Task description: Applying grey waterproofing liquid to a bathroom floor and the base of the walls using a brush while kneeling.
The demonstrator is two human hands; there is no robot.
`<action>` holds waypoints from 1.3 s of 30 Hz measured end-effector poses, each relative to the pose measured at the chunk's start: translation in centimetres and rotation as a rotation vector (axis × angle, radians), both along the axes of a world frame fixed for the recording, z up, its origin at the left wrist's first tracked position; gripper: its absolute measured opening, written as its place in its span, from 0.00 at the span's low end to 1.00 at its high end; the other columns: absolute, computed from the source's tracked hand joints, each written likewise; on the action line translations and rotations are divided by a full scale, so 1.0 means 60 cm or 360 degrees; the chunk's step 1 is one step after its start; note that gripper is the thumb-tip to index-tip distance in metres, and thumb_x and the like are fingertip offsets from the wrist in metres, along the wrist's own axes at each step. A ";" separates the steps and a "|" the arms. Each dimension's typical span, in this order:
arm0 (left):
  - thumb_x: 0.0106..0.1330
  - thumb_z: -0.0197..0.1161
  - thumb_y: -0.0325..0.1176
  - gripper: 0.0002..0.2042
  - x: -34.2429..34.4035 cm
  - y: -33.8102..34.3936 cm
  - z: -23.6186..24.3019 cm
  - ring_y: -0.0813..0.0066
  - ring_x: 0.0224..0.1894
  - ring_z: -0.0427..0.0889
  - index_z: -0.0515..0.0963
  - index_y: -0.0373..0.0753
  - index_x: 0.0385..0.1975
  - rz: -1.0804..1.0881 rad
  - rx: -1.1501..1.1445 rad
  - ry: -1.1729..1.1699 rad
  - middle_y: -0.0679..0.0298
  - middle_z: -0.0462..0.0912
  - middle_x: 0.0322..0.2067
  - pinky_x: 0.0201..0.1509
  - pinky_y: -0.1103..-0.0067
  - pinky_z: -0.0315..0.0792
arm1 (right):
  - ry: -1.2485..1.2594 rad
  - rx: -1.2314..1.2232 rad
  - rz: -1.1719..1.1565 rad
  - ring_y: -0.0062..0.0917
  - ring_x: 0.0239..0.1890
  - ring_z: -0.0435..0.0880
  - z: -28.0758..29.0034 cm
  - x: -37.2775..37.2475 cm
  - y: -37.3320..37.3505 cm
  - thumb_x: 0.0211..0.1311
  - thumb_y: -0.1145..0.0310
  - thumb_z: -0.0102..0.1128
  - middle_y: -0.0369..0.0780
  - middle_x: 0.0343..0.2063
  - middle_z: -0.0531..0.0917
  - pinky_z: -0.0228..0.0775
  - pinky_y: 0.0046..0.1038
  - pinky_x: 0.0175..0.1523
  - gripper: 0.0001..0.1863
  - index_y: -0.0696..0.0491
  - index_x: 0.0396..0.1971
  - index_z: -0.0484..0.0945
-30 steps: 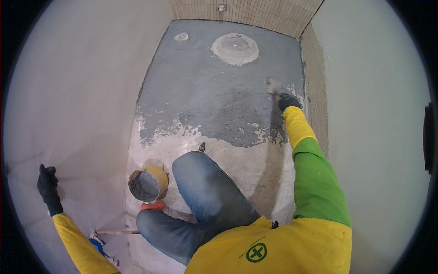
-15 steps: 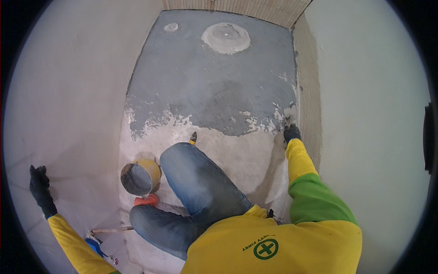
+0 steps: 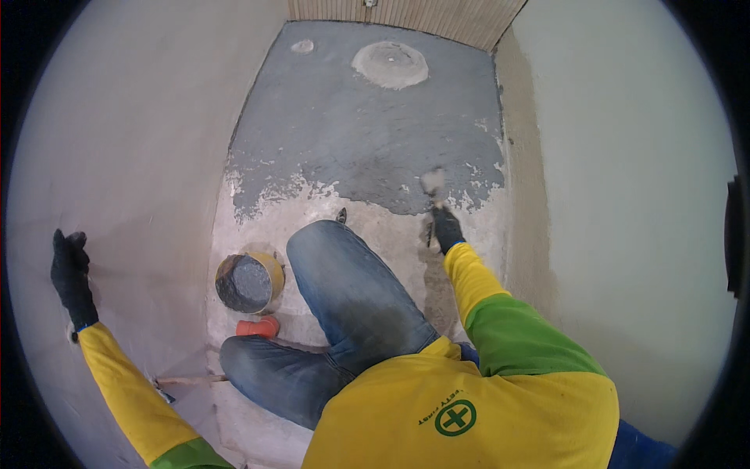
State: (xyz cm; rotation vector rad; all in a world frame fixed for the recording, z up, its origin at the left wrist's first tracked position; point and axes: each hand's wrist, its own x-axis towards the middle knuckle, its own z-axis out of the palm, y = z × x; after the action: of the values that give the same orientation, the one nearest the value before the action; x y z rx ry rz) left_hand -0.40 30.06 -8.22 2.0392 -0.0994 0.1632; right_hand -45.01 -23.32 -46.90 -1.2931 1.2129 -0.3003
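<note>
I kneel on a narrow concrete floor (image 3: 391,250) between two plastered walls. My right hand (image 3: 447,229), in a black glove, grips a brush (image 3: 432,184) whose bristle head rests at the near edge of the dark grey wet coating (image 3: 367,133). My left hand (image 3: 70,275), also gloved in black, presses flat with fingers apart against the left wall (image 3: 141,156). A yellow bucket (image 3: 250,283) with grey slurry stands beside my left knee.
An orange object (image 3: 258,327) lies just below the bucket. A round raised patch (image 3: 390,64) and a smaller one (image 3: 302,46) sit at the far end near a tiled wall (image 3: 406,16). A thin stick-like tool (image 3: 187,381) lies at the lower left.
My right hand has pulled the brush back from the far right of the coating to the right wall, then leftward to the coating's near edge. The left hand has stayed on the wall.
</note>
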 end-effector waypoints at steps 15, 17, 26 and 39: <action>0.64 0.57 0.52 0.21 0.014 -0.021 0.001 0.84 0.17 0.62 0.83 0.38 0.29 -0.0185 -0.0032 -0.0074 0.71 0.72 0.15 0.23 0.85 0.55 | 0.1543 -0.0936 0.0794 0.42 0.54 0.75 0.091 -0.154 0.013 0.62 0.54 0.48 0.50 0.51 0.76 0.65 0.37 0.60 0.29 0.49 0.61 0.65; 0.64 0.57 0.53 0.21 0.016 -0.019 0.002 0.84 0.17 0.62 0.83 0.38 0.29 -0.0235 -0.0078 -0.0056 0.71 0.72 0.15 0.23 0.85 0.55 | 0.1155 -0.1276 0.0819 0.44 0.53 0.75 0.058 -0.135 0.029 0.60 0.56 0.46 0.51 0.51 0.76 0.65 0.38 0.59 0.27 0.50 0.59 0.67; 0.65 0.54 0.54 0.23 0.004 -0.031 0.005 0.83 0.19 0.63 0.83 0.38 0.28 -0.0212 0.0108 -0.0092 0.70 0.71 0.15 0.25 0.83 0.57 | 0.0952 -0.1085 0.1321 0.38 0.58 0.72 0.096 0.156 0.165 0.56 0.63 0.48 0.47 0.55 0.74 0.61 0.33 0.64 0.25 0.50 0.56 0.72; 0.69 0.47 0.43 0.18 -0.037 -0.044 0.026 0.79 0.25 0.73 0.75 0.43 0.52 -0.0247 0.0619 -0.0267 0.66 0.85 0.35 0.35 0.81 0.70 | 0.1353 -0.0963 0.0966 0.41 0.57 0.73 0.044 -0.189 -0.043 0.57 0.64 0.53 0.49 0.55 0.74 0.63 0.35 0.63 0.26 0.53 0.58 0.69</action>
State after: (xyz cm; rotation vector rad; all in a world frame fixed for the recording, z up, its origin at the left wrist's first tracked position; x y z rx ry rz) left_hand -2.63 27.40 -6.64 2.3903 -0.4209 0.2315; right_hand -56.35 -25.93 -44.23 -2.3852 1.3734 0.4095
